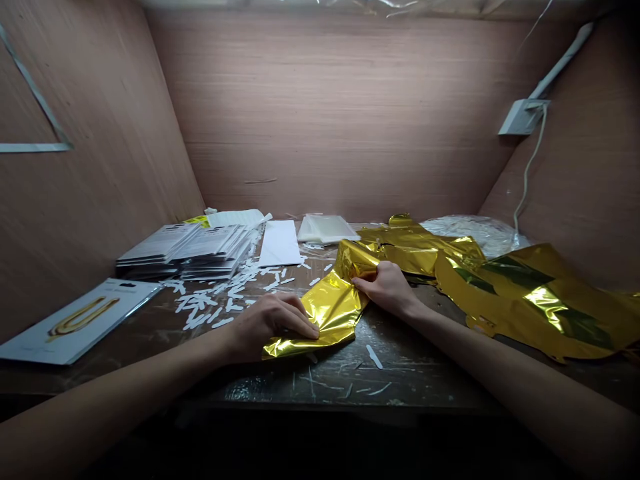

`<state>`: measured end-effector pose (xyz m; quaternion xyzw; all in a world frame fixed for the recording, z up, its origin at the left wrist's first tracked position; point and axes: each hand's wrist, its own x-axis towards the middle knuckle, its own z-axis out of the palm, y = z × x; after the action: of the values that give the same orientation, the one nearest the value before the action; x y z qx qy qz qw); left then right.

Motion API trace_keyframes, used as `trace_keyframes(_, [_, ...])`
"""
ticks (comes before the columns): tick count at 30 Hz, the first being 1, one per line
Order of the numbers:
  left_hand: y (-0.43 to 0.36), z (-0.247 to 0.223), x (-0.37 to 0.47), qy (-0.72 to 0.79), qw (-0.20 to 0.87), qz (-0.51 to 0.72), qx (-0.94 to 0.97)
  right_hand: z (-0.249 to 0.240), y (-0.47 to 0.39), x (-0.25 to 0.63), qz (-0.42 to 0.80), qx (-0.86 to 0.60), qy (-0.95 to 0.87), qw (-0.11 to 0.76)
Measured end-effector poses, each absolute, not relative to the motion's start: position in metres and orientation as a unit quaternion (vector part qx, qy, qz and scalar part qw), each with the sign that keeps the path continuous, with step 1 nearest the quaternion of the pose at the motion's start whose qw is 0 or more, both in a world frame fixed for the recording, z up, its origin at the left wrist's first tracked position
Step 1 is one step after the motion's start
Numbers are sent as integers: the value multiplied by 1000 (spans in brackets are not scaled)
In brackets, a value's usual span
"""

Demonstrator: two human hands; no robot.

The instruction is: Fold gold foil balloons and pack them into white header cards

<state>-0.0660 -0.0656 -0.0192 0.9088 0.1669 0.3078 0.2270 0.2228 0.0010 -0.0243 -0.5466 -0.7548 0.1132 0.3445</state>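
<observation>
1. On the white package (83, 321) at the left edge of the frame, a gold shape reads as the letter U; its small print is illegible.
2. On the stacked cards (213, 252), left of centre, the print is too small to read.

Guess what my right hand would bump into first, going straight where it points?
Your right hand would meet the gold foil at its fingertips first. Beyond that, the line seems to run toward the white card, though depth is unclear.

Bare tabletop (415, 373) up front (paper scraps (200, 303) left).
</observation>
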Motion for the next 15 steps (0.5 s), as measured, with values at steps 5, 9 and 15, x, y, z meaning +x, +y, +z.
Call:
trace_keyframes(5, [-65, -17, -66, 165, 226, 303, 911, -27, -2, 228, -93, -473, -842, 243])
trace_keyframes(9, [-66, -18, -69, 158, 228, 322, 905, -26, -1, 233, -140, -378, -905, 137])
trace_keyframes(15, [-72, -17, -79, 204, 165, 336, 905, -16, -10, 234, 6, -348, -922, 169])
